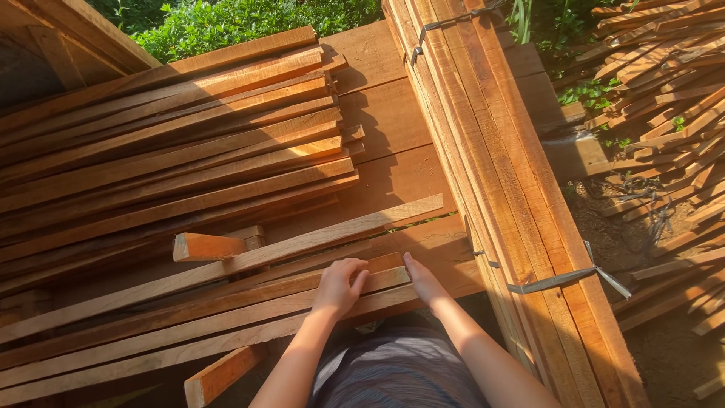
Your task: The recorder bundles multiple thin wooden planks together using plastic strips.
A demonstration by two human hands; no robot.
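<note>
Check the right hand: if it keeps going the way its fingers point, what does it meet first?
The right hand points up and slightly left; probably it first meets the long pale wooden slat lying diagonally across the reddish-brown wooden boards, though depth is unclear.

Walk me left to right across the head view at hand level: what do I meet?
Loose wooden slats → left hand resting on the slats → right hand at the slat ends → strapped bundle of boards with its metal strap → scattered slats on the ground.
</note>
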